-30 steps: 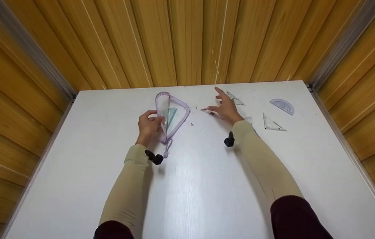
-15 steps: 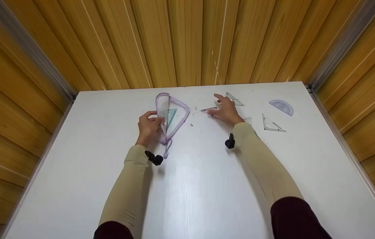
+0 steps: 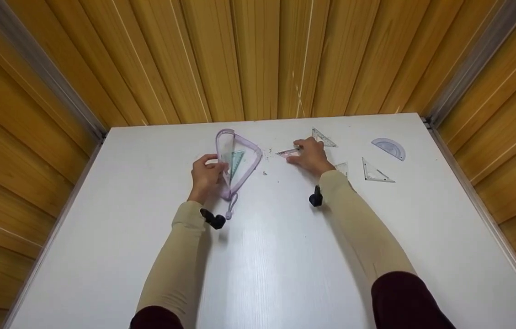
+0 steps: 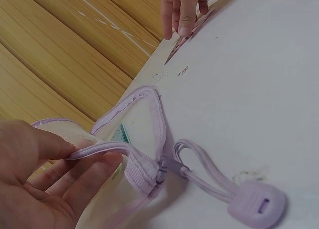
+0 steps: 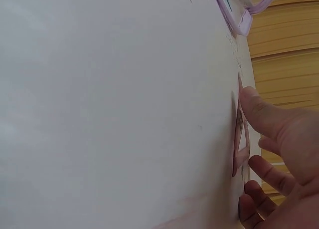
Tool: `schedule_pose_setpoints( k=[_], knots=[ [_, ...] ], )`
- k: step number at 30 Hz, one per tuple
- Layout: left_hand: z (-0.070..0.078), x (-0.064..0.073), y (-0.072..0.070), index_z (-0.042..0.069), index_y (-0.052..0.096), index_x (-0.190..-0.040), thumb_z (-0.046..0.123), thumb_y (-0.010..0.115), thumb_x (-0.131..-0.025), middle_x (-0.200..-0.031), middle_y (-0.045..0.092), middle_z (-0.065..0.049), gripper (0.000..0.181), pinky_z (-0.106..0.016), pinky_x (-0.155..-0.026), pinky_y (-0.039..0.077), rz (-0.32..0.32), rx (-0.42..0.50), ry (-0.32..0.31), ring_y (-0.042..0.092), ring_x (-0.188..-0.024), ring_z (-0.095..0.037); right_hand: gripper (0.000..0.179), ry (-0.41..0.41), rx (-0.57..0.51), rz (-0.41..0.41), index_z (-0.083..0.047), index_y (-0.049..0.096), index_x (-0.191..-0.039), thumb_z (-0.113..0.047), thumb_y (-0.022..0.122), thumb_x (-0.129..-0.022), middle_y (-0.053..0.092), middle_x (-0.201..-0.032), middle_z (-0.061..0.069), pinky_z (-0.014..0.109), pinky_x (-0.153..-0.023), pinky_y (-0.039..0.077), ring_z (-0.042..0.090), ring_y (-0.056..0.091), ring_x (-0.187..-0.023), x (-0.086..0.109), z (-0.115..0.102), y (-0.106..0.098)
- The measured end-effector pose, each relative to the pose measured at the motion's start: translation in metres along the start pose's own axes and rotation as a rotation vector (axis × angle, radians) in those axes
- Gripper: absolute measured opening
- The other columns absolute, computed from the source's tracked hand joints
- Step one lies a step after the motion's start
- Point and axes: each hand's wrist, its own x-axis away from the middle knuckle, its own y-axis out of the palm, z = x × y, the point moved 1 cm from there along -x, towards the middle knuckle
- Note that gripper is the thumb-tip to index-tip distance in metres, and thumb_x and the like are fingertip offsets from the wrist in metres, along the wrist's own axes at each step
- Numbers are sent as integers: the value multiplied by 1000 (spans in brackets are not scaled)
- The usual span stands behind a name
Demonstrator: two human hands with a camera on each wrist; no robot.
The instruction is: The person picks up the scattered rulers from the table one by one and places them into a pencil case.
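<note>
My left hand pinches the open zipper edge of a lilac-trimmed see-through zip pouch. A teal set square lies inside the pouch. From the pouch's near end hangs a lilac pull loop with a toggle. My right hand has its thumb and a finger at the edges of a pink-tinted set square, pinching it at the table surface. Just behind that hand lies a clear set square. Another clear piece is partly hidden by the right wrist.
Farther right on the white table lie a bluish protractor and a clear triangular set square. Small dark marks or crumbs show between the pouch and the right hand. Wood-patterned panels rise behind the table's far edge.
My right hand's fingers, spread out a second ago, have come down and closed in on the pink set square. The left hand and the pouch stay nearly where they were.
</note>
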Motion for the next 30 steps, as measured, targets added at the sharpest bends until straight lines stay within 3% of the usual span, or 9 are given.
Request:
schedule_pose_setpoints(
  k=[10, 19, 30],
  knots=[
    [0, 1, 0, 2, 64, -131, 8, 70, -97, -101, 76, -14, 35, -26, -63, 52, -5, -11, -4, 64, -75, -18, 46, 8, 35, 18, -5, 67, -134, -23, 79, -92, 55, -135, 15, 46, -109, 38, 34, 43, -129, -2, 4, 5],
    [-2, 2, 0, 0, 63, -131, 6, 67, -98, -103, 75, -18, 34, -26, -63, 53, -2, -10, 6, 66, -76, -20, 45, 49, -30, 13, -6, 67, -132, -21, 80, -92, 54, -132, 11, 46, -111, 37, 32, 45, -129, 0, 3, 6],
    [1, 2, 0, 3, 64, -132, 10, 69, -97, -106, 75, -16, 36, -28, -66, 54, -3, -29, 3, 68, -86, -21, 44, -19, -56, 66, 3, 67, -129, -6, 80, -88, 55, -122, 15, 43, -105, 44, 30, 54, -117, -6, 0, 4]
  ],
)
